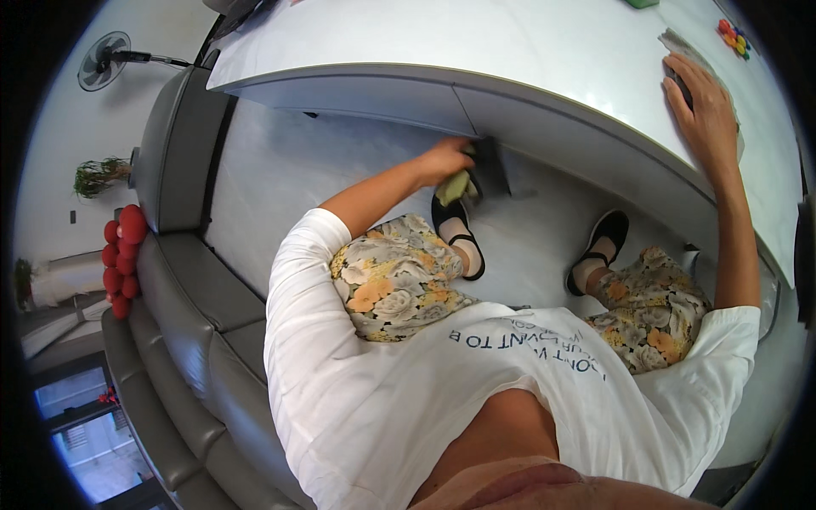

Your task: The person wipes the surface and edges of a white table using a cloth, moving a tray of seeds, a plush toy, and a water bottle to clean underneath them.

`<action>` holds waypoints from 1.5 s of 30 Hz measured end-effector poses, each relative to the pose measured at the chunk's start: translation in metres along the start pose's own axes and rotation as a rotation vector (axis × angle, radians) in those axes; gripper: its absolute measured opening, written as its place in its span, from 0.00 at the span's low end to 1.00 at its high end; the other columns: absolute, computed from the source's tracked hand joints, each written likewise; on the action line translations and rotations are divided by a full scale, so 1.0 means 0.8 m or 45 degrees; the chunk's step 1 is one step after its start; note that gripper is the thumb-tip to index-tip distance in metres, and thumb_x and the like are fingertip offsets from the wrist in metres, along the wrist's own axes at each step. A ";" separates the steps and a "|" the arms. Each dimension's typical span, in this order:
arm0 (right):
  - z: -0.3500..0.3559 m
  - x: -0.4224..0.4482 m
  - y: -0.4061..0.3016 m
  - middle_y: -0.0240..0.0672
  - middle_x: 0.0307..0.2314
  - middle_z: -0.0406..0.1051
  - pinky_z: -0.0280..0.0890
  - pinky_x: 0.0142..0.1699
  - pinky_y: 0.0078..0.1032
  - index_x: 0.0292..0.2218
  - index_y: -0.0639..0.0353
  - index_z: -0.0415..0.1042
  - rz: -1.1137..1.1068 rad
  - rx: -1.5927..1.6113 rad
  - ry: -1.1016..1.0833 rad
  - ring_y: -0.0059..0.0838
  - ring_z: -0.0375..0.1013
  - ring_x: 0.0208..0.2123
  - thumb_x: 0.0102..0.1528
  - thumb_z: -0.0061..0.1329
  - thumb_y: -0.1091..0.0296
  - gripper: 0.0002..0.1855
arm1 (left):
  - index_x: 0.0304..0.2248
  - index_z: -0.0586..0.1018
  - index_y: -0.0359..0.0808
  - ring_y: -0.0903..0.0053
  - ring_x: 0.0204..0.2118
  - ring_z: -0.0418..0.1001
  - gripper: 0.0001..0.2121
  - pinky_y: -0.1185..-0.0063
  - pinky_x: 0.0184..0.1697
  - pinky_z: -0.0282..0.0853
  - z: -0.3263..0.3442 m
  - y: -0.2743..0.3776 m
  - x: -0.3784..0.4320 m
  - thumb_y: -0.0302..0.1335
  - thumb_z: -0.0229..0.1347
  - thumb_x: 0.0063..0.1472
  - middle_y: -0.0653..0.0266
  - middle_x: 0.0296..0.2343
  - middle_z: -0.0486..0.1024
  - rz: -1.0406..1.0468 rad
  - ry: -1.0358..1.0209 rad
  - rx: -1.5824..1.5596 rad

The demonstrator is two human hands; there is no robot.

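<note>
My left hand [447, 160] is low beside the table front, closed around a yellow-green cloth [454, 189]. A dark, flat, rectangular thing [491, 167] is at the same hand; motion blur hides what it is. Up on the white tabletop [408, 38], my right hand [706, 115] rests over a grey cloth [692, 48], its fingers curled on it. Part of that cloth lies hidden under the palm. Below the top runs the grey table front [542, 131], with a vertical seam.
Several small coloured pieces [734, 39] lie near the table's right end. A green object [641, 2] shows at the top edge. My black shoes [609, 233] stand on the pale floor [280, 166]. A grey sofa [191, 280], red balloons [124, 255] and a fan [105, 62] are at left.
</note>
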State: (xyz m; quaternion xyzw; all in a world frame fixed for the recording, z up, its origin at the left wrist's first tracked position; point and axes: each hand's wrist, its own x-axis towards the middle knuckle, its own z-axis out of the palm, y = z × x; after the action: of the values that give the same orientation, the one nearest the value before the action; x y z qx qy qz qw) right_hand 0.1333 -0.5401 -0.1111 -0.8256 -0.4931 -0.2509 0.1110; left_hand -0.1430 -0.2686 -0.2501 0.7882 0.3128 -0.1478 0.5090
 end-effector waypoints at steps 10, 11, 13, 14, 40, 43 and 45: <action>-0.007 0.008 -0.013 0.32 0.44 0.66 0.52 0.54 0.31 0.43 0.52 0.68 0.021 -0.031 -0.062 0.30 0.63 0.47 0.53 0.41 0.58 0.17 | 0.33 0.68 0.33 0.67 0.28 0.70 0.13 0.69 0.30 0.71 -0.083 -0.108 -0.008 0.18 0.43 0.43 0.59 0.24 0.68 -0.228 0.316 -0.880; -0.004 0.005 -0.012 0.32 0.44 0.66 0.52 0.54 0.32 0.43 0.52 0.68 0.018 -0.067 -0.051 0.30 0.63 0.47 0.53 0.41 0.59 0.17 | 0.32 0.68 0.33 0.66 0.29 0.71 0.13 0.69 0.33 0.71 -0.091 -0.106 -0.007 0.17 0.42 0.42 0.59 0.24 0.69 -0.172 0.649 -0.910; -0.002 0.003 -0.011 0.31 0.44 0.66 0.52 0.54 0.31 0.43 0.52 0.68 0.013 -0.078 -0.037 0.30 0.64 0.47 0.53 0.41 0.59 0.17 | 0.37 0.67 0.35 0.68 0.29 0.69 0.13 0.69 0.30 0.69 -0.112 -0.116 -0.004 0.22 0.47 0.48 0.58 0.28 0.69 -0.036 0.906 -1.195; 0.000 0.001 -0.009 0.31 0.44 0.66 0.52 0.54 0.31 0.44 0.52 0.68 0.012 -0.091 -0.022 0.30 0.64 0.47 0.53 0.40 0.59 0.17 | 0.37 0.67 0.35 0.68 0.29 0.69 0.13 0.69 0.30 0.69 -0.117 -0.119 0.004 0.22 0.47 0.48 0.58 0.28 0.69 -0.037 0.910 -1.194; -0.033 0.013 -0.022 0.35 0.43 0.66 0.55 0.53 0.27 0.43 0.56 0.68 0.004 -0.011 -0.172 0.31 0.63 0.47 0.53 0.41 0.65 0.15 | 0.32 0.69 0.36 0.78 0.27 0.67 0.10 0.78 0.30 0.64 0.086 -0.124 0.095 0.33 0.50 0.56 0.66 0.26 0.69 0.335 1.391 -1.782; -0.038 0.011 -0.023 0.36 0.44 0.65 0.54 0.53 0.26 0.43 0.56 0.67 0.001 0.000 -0.197 0.32 0.62 0.48 0.54 0.40 0.66 0.15 | 0.31 0.69 0.34 0.80 0.29 0.64 0.09 0.82 0.32 0.61 0.087 -0.088 0.089 0.30 0.54 0.53 0.67 0.26 0.67 0.172 1.483 -1.814; -0.042 0.012 -0.028 0.36 0.44 0.65 0.54 0.53 0.27 0.44 0.56 0.67 0.021 0.003 -0.203 0.32 0.62 0.49 0.54 0.39 0.66 0.16 | 0.29 0.68 0.34 0.79 0.28 0.64 0.08 0.80 0.31 0.61 0.077 -0.085 0.087 0.27 0.54 0.52 0.67 0.25 0.67 0.083 1.418 -1.901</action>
State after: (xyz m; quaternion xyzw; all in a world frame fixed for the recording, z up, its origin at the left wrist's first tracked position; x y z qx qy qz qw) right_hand 0.1076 -0.5365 -0.0790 -0.8468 -0.4938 -0.1830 0.0746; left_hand -0.1290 -0.2803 -0.3636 0.2222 0.5035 0.5054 0.6646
